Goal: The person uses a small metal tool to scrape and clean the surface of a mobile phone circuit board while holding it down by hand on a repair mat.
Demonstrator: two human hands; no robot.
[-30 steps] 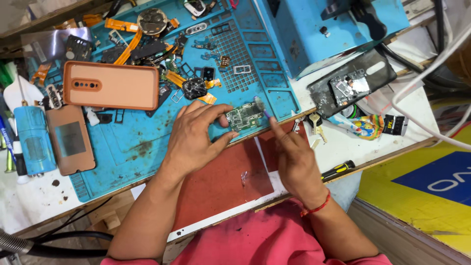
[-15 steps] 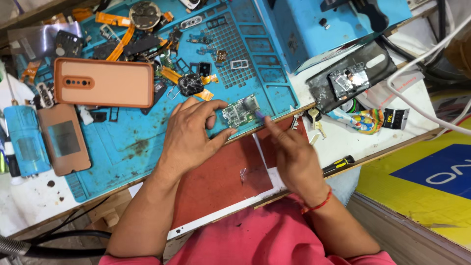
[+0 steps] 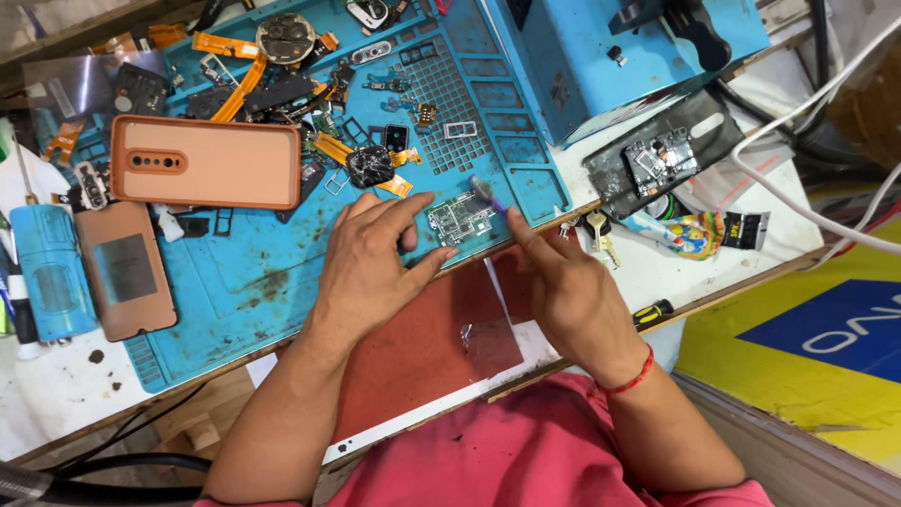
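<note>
Hands shifted right, left hand (image 3: 371,268) pinching circuit board (image 3: 460,218), right hand (image 3: 572,296) brushing

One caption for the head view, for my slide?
Left hand steadies a circuit board while right hand brushes it.

Phone repair bench, small workshop. Blue silicone work mat (image 3: 253,282) under the left hand (image 3: 371,268), its moulded compartments beyond both hands full of loose phone parts: orange flex cables (image 3: 239,89), a camera module (image 3: 286,36), small brackets. Bare circuit board (image 3: 460,218) between the fingertips of both hands. Orange phone back case (image 3: 206,161) just left of the left hand. Stripped phone chassis (image 3: 662,164) beyond the right hand (image 3: 572,291), next to a blue bench machine (image 3: 601,56). Screwdriver (image 3: 654,313) just right of the right hand.
</note>
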